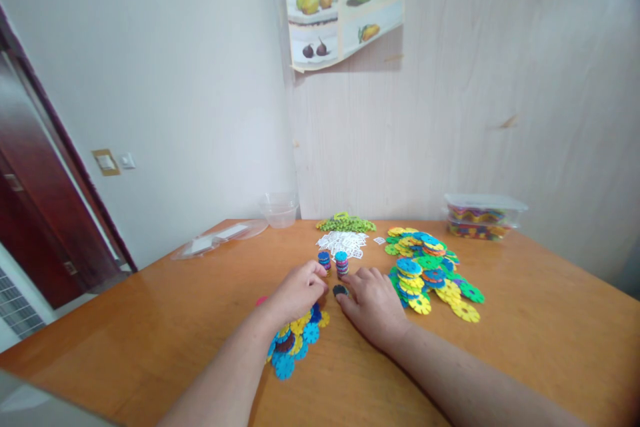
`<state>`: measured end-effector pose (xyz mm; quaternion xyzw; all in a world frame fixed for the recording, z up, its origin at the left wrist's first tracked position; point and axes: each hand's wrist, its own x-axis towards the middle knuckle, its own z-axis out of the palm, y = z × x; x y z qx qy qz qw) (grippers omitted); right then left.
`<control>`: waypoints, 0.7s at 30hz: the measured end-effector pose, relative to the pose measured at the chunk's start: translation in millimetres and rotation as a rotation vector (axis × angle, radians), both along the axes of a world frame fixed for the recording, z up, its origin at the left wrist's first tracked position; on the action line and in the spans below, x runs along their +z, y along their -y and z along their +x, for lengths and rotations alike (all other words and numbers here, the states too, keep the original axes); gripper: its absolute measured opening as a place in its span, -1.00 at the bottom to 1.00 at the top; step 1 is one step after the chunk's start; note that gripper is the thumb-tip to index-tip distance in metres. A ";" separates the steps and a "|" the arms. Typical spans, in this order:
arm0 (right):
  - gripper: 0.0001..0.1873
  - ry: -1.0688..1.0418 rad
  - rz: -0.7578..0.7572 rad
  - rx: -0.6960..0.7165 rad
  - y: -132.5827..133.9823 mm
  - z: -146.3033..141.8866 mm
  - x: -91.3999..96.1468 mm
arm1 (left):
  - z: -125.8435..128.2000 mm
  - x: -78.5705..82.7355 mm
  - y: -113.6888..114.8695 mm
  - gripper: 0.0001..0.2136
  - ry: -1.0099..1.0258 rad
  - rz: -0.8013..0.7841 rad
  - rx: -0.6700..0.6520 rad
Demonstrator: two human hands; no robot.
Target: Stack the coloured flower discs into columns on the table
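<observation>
My left hand [300,290] is closed, its fingers curled together just in front of a short stack of notched plastic discs [324,257] with a blue one on top. Whatever its fingertips hold, if anything, is hidden. Below it spreads a loose pile of snowflake discs [310,333], mostly blue and yellow, partly covered by the hand and wrist. My right hand [375,303] lies low over the table, thumb and index finger around a black notched disc [340,290]. Its fingertips are close to a second disc stack [342,263], blue on top.
Behind the stacks lie white flat pieces [345,243] and a green heap [347,223]. Blue, yellow and green discs [425,273] spread at the right. A clear bowl [280,210], clear lids [220,238] and a filled lidded box [483,217] stand along the back of the wooden table [200,293].
</observation>
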<state>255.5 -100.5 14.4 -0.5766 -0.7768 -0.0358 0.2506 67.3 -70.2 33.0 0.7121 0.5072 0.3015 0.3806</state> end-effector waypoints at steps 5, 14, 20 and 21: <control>-0.67 -0.008 -0.002 -0.048 -2.2 1.5 -3.1 | -0.8 -5.7 -0.8 -0.75 0.009 -0.019 -0.040; -0.45 -0.039 -0.026 -0.038 -5.7 2.6 -9.5 | 2.3 -12.7 -2.9 -0.72 0.091 -0.095 -0.124; -0.42 -0.041 -0.040 -0.034 -5.4 2.4 -9.3 | 5.6 -7.3 1.7 -0.68 0.115 -0.146 -0.126; -0.43 -0.039 -0.037 -0.039 -5.6 2.6 -9.8 | 5.2 -7.2 2.0 -0.68 0.108 -0.134 -0.114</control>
